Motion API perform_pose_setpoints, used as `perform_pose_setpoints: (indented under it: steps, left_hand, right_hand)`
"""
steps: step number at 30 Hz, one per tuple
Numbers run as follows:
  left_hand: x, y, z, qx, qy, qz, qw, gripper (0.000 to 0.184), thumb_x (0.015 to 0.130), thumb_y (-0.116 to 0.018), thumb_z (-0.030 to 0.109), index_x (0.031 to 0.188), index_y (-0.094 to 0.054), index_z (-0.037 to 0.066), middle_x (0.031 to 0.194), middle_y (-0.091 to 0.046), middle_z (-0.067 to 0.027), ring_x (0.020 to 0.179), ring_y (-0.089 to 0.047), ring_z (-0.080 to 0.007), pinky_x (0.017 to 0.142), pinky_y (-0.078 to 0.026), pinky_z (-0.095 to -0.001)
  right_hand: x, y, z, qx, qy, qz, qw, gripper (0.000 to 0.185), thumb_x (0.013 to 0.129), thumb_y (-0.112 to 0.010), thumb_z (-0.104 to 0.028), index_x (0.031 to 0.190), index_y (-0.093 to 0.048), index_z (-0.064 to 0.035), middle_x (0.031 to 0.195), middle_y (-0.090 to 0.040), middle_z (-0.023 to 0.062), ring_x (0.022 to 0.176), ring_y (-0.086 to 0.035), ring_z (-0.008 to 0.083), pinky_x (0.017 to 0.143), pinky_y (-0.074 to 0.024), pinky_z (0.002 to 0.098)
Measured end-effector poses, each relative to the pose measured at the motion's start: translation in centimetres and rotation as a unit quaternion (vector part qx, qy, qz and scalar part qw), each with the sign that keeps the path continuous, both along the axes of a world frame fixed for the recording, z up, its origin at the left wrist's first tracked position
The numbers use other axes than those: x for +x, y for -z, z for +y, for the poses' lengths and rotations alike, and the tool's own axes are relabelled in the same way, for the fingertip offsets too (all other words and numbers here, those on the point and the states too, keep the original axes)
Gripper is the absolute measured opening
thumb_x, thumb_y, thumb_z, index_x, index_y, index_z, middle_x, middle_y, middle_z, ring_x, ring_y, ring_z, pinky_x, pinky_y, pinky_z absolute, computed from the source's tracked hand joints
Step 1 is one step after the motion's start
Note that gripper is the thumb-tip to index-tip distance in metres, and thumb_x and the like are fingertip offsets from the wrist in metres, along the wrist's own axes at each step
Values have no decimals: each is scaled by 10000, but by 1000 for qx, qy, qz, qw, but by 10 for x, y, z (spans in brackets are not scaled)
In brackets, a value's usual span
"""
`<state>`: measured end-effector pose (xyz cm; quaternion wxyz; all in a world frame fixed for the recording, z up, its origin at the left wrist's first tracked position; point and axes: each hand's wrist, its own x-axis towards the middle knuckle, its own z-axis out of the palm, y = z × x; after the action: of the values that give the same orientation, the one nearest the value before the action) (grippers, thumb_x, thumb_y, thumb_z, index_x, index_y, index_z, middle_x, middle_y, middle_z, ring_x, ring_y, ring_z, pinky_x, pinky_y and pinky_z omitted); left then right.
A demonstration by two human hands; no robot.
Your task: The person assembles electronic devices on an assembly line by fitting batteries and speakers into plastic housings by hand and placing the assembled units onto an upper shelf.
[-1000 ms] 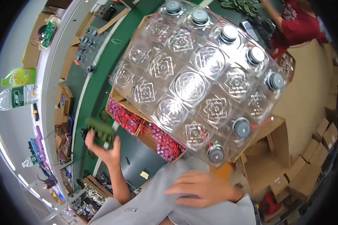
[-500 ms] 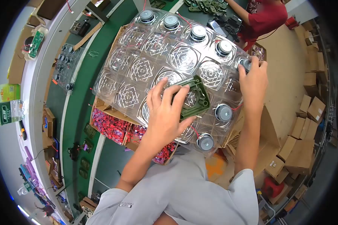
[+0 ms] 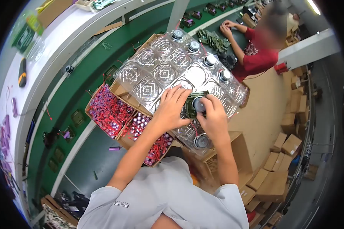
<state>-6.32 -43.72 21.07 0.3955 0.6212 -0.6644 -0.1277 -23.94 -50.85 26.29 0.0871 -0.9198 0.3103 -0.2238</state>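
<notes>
My left hand (image 3: 170, 108) grips a dark green plastic housing (image 3: 189, 108) by its left side, above a clear plastic tray (image 3: 164, 72). Between the fingers of my right hand (image 3: 214, 116) is a round grey speaker (image 3: 198, 104), held at the housing's opening. Whether it is seated inside cannot be made out. Other speakers (image 3: 193, 46) sit along the tray's far right side, and one (image 3: 201, 141) rests in its near corner. The tray lies on cardboard boxes.
Boxes of purple parts with red wires (image 3: 110, 110) stand left of the tray. A green conveyor (image 3: 42, 126) curves behind, carrying green housings (image 3: 78, 118). A person in red (image 3: 258, 53) works at the back right. Cartons (image 3: 269, 185) line the right side.
My left hand picked up the green housing and brought it over the tray. My right hand took a speaker from the tray's right side and moved it to the housing. The view has shifted.
</notes>
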Motion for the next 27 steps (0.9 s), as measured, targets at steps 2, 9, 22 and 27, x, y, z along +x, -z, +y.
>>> perform_pose_setpoints:
  steps: [2, 9, 22, 27]
  left_hand:
    - [1, 4, -1, -13, -15, 8, 1000, 919, 573, -854, 304, 1371, -472, 56, 1348, -509, -150, 1378, -380, -366, 1137, -285, -503]
    - [3, 9, 0, -23, -45, 22, 998, 859, 576, -850, 296, 1320, -500, 49, 1350, -520, -156, 1380, -395, -371, 1123, -317, -494]
    - [0, 2, -5, 6, -60, 13, 998, 869, 559, -872, 290, 1319, -515, 67, 1347, -539, -159, 1411, -381, -360, 1118, -306, -499]
    - [-1, -18, 40, -16, -117, 4, 993, 850, 560, -880, 256, 1306, -520, 66, 1366, -522, -153, 1405, -387, -375, 1107, -316, -497]
  right_hand:
    - [4, -2, -3, 9, -23, -20, 999, 405, 685, -743, -18, 1072, -625, -20, 1146, -625, 156, 1089, -589, 364, 945, -472, 462]
    - [-1, 16, -18, -132, -87, -49, 986, 175, 710, -797, -100, 856, -707, -69, 1057, -699, 46, 1163, -582, 316, 935, -439, 446]
    - [-8, 11, 7, -67, -58, 16, 996, 271, 861, -666, -184, 1026, -735, 20, 1129, -699, 159, 1302, -503, 361, 1057, -376, 486]
    - [-28, -24, 29, 189, -73, -185, 962, 235, 827, -636, -39, 1031, -751, -55, 1054, -724, 139, 1182, -570, 359, 992, -445, 455]
